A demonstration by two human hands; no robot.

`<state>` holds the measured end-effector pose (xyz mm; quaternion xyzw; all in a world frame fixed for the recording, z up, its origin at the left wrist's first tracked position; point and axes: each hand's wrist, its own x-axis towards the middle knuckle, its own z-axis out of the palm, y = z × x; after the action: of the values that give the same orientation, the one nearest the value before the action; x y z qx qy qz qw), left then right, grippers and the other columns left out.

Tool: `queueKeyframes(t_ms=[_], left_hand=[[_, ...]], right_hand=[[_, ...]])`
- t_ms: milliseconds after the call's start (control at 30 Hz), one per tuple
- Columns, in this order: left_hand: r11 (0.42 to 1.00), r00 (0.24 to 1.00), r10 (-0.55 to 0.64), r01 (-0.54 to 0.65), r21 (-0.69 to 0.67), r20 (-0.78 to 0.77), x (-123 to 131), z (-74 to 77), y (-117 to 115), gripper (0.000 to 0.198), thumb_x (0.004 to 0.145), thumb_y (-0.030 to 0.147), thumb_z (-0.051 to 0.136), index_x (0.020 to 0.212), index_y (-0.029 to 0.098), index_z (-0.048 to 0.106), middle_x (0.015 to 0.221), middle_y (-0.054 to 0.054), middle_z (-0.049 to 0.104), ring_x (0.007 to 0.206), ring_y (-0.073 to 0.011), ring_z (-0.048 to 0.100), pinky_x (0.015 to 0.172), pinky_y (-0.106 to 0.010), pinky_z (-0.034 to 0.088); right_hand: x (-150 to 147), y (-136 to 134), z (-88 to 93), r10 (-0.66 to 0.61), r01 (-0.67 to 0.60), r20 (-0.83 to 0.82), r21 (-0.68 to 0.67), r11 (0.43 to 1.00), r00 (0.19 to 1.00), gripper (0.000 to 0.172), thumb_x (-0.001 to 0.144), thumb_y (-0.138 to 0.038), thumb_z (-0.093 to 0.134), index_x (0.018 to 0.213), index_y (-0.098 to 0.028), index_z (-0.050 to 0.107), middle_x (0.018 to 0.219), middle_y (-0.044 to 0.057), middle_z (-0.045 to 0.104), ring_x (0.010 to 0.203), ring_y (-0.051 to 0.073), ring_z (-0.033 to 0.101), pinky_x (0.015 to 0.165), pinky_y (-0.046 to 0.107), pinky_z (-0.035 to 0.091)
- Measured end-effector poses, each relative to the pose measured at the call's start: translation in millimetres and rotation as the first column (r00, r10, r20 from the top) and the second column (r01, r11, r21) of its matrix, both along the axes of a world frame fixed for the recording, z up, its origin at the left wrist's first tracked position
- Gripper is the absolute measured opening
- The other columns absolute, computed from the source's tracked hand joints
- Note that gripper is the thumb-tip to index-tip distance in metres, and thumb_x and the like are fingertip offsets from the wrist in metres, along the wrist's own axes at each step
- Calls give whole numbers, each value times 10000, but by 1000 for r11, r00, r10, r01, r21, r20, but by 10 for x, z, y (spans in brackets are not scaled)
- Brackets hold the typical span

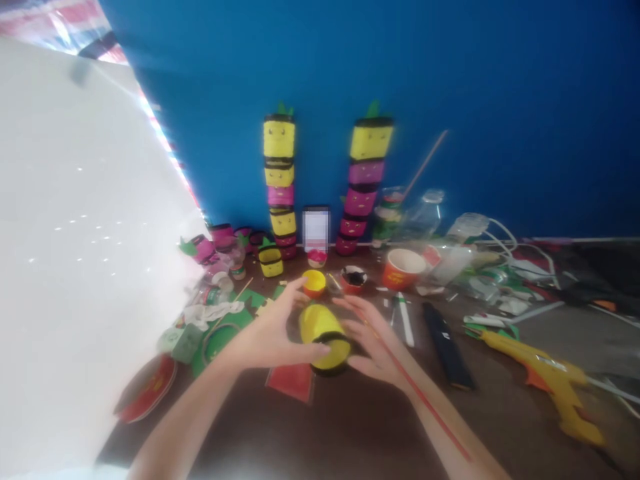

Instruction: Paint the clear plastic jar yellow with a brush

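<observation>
In the head view, a yellow-painted cup [320, 322] with a black rim lies tilted between my hands, its open end toward me. My left hand [273, 333] grips it from the left, the thumb at the rim. My right hand [373, 337] is at its right side, with a long red-handled paintbrush [413, 383] held between the fingers and lying along the forearm. Whether the right fingertips press on the cup is blurred. Just beyond are a small cup of yellow paint [315, 283] and a small cup of black paint [353, 278].
Two stacks of painted cups, a left stack [280, 183] and a right stack [365, 187], stand at the blue wall. A red paper cup [404, 269], white marker [405, 320], black case [447, 347] and yellow glue gun [545, 373] lie rightward. Green paper scraps [220, 343] are left.
</observation>
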<state>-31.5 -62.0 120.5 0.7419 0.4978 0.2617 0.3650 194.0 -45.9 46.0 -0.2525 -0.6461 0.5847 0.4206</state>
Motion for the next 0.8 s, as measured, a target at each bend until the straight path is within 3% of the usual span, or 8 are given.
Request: queueKeyframes(t_ms=[267,433,800], left_hand=[[996,987,-82,87,29,-139,-28,29,-52,951,641,504,675,1427,286,187,1222,-108,550,984,-252,612,702,-331,519],[987,979,-93,114,111,-182,-36,16,-35,937,632,510,677,1420,275,227,1169,-100,586,1003,-263,611,719,-339,520],[987,971,-99,124,105,-219,-13,22,-29,941,618,525,672,1414,251,251,1161,-112,586,983,-268,616,715,-339,513]], right_hand=[[2,-9,8,49,-61,142,82,995,989,772,705,-295,703,1320,-348,240,1430,124,301,1153,246,518,971,462,417],[4,-25,42,43,-61,193,87,994,980,801,683,-224,712,1331,-308,250,1417,133,315,1173,265,501,994,457,401],[-8,-43,23,51,-66,225,58,996,973,802,682,-210,715,1332,-307,255,1381,124,360,1198,258,474,1004,460,385]])
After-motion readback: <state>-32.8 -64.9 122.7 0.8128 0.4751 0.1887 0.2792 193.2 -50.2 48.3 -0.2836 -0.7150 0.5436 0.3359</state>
